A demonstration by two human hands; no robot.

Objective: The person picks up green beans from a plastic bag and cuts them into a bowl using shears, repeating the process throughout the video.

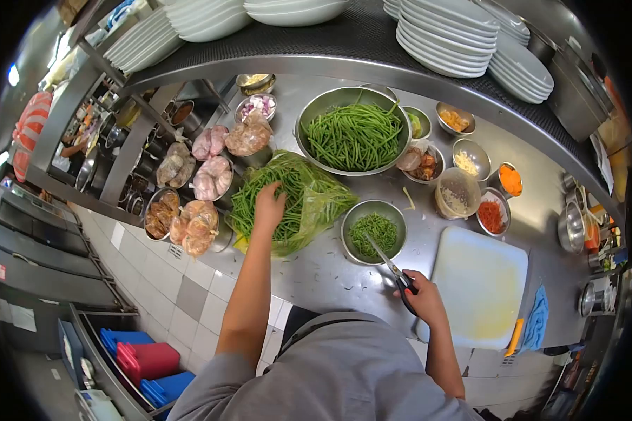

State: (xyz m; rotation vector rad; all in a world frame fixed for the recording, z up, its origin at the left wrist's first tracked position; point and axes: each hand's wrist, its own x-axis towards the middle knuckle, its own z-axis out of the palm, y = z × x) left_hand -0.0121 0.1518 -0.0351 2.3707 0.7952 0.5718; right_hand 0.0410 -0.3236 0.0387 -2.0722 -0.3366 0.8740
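Note:
My left hand (pixel 269 205) reaches into an open yellow-green plastic bag (pixel 323 198) full of long green beans (pixel 249 203), its fingers curled among the beans. A pair of scissors with black handles (pixel 405 282) is in my right hand (pixel 423 298), fingers wrapped around the handles. The blades point up and left into a small steel bowl (pixel 345 235). Short cut pieces of green bean (pixel 374 235) lie in that bowl, around the blade tips. Behind it stands a large steel bowl (pixel 300 133) heaped with whole green beans (pixel 354 137).
A white cutting board (pixel 477 281) lies right of my right hand, with a yellow-handled knife (pixel 514 337) and blue cloth (pixel 537 319) beside it. Bagged meat (pixel 212 177) stands at left. Bowls of shredded carrot (pixel 492 217) and other ingredients are at right. Plates (pixel 446 38) line the overhead shelf.

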